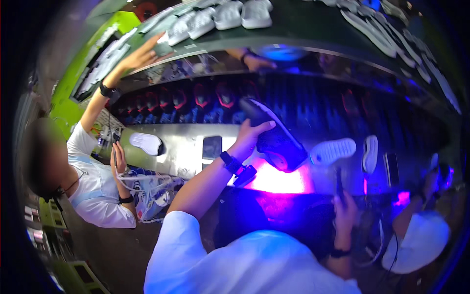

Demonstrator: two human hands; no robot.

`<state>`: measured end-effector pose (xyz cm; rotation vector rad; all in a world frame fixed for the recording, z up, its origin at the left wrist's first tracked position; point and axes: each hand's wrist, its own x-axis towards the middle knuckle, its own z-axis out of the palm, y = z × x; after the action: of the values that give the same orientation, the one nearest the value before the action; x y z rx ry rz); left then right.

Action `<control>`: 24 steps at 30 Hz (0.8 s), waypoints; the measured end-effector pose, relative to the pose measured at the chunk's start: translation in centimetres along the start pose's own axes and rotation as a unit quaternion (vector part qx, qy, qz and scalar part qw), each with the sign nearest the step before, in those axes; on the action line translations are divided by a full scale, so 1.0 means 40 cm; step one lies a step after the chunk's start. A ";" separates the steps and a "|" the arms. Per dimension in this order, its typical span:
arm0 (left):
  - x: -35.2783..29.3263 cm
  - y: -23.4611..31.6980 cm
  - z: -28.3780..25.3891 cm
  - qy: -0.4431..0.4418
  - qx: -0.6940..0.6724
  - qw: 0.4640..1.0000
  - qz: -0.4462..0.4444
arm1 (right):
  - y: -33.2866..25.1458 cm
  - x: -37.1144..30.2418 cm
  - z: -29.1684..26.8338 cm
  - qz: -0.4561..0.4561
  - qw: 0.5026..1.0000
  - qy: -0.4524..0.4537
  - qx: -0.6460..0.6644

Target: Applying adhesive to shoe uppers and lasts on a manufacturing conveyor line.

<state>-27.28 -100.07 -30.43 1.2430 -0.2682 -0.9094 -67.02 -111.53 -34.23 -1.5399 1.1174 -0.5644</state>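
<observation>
My left hand (252,134) is closed round a dark shoe upper (283,142), held tilted over the bench with its opening towards me. A pale line runs along the shoe's far side. Beneath it glows a bright pink-white patch of light (284,179). Lower and to the right, my right hand (345,210) grips a slim dark handled tool (339,181), pointing up and away; its tip is too dim to name. Just beyond that tool a white ribbed shoe sole (334,151) lies on the bench, apart from both hands.
Another sole (370,154) and a dark flat slab (391,169) lie at the right. Dark shoes with red linings (201,96) line a rack behind the bench. White soles (227,14) fill the upper shelf. A co-worker's arm (98,100) reaches up at left; another person (416,240) is at right.
</observation>
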 end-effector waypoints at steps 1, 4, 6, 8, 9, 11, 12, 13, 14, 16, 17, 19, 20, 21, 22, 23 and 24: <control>-0.057 0.012 0.016 -0.011 0.075 0.996 0.046 | -0.042 0.003 0.021 0.004 1.000 -0.015 0.021; -0.197 0.013 0.037 -0.071 0.261 0.953 0.137 | -0.101 0.021 0.076 -0.015 0.999 -0.041 0.009; -0.260 -0.023 0.039 -0.060 0.287 0.909 0.296 | -0.128 0.014 0.106 -0.017 0.998 -0.054 0.005; -0.338 -0.096 0.020 -0.032 0.328 0.889 0.319 | -0.133 0.002 0.122 -0.021 0.997 -0.069 0.000; -0.386 -0.095 0.029 -0.046 0.326 0.885 0.328 | -0.128 -0.008 0.128 -0.027 0.995 -0.092 -0.013; -0.471 -0.101 0.030 -0.056 0.422 0.829 0.362 | -0.116 -0.023 0.148 -0.030 0.991 -0.129 -0.031; -0.502 -0.116 0.028 -0.053 0.513 0.767 0.383 | -0.099 -0.022 0.155 -0.027 0.990 -0.131 -0.039; -0.522 -0.149 0.023 -0.063 0.505 0.768 0.388 | -0.075 -0.019 0.163 -0.038 0.989 -0.143 -0.029; -0.539 -0.175 0.016 -0.058 0.503 0.773 0.383 | -0.067 -0.018 0.179 -0.049 0.986 -0.158 -0.017; -0.562 -0.216 0.004 -0.084 0.530 0.748 0.390 | -0.075 -0.012 0.197 -0.040 0.985 -0.166 -0.032; -0.565 -0.228 -0.004 -0.095 0.536 0.741 0.394 | -0.072 -0.005 0.205 -0.028 0.986 -0.157 -0.038; -0.571 -0.243 -0.011 -0.099 0.540 0.736 0.395 | -0.056 -0.002 0.212 -0.015 0.987 -0.152 -0.049; -0.571 -0.246 -0.015 -0.108 0.547 0.727 0.401 | -0.045 -0.002 0.216 -0.015 0.986 -0.158 -0.056; -0.570 -0.248 -0.020 -0.105 0.545 0.730 0.400 | -0.039 -0.004 0.219 -0.016 0.984 -0.164 -0.062; -0.569 -0.249 -0.024 -0.117 0.566 0.705 0.411 | -0.038 -0.014 0.215 -0.015 0.984 -0.166 -0.065; -0.568 -0.249 -0.027 -0.128 0.587 0.679 0.421 | -0.051 -0.033 0.214 -0.007 0.983 -0.175 -0.060; -0.566 -0.248 -0.027 -0.126 0.586 0.682 0.419 | -0.062 -0.049 0.213 0.002 0.981 -0.184 -0.055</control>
<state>-45.40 -83.42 -33.17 1.8346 -1.7071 0.0479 -60.00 -105.78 -33.97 -1.6545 0.8777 -0.2037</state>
